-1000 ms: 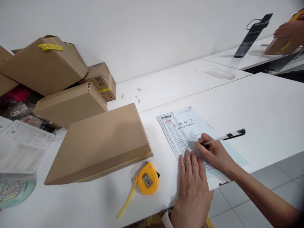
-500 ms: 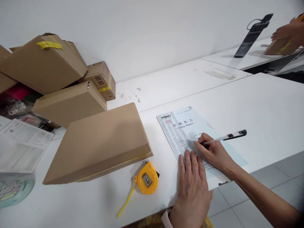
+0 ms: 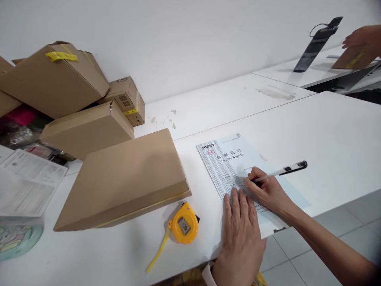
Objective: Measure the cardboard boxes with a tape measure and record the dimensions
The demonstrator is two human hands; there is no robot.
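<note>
A pale blue booklet headed "Testing Report" (image 3: 229, 149) lies at a slant on the white table. My left hand (image 3: 241, 230) rests flat on its lower left part, fingers stretched out over the cover and wrist past the table's front edge. Beside it, my right hand (image 3: 269, 190) grips a pen (image 3: 285, 169) with a clear barrel and black end. The pen's tip is hidden behind my fingers, close above or on the cover. A yellow tape measure (image 3: 185, 223) sits left of my left hand, a short length of its blade pulled out.
A closed cardboard box (image 3: 127, 174) lies left of the booklet. More boxes (image 3: 56, 79) are piled at the back left, above printed papers (image 3: 28, 182) and a pale green item (image 3: 20, 240). A dark bottle (image 3: 315, 47) stands far right, near another person's hand (image 3: 363, 37) on a small box (image 3: 349, 57).
The pen's back end has tilted very slightly, while my left hand stays put. At the far right, the other person's hand has shifted over the small box.
</note>
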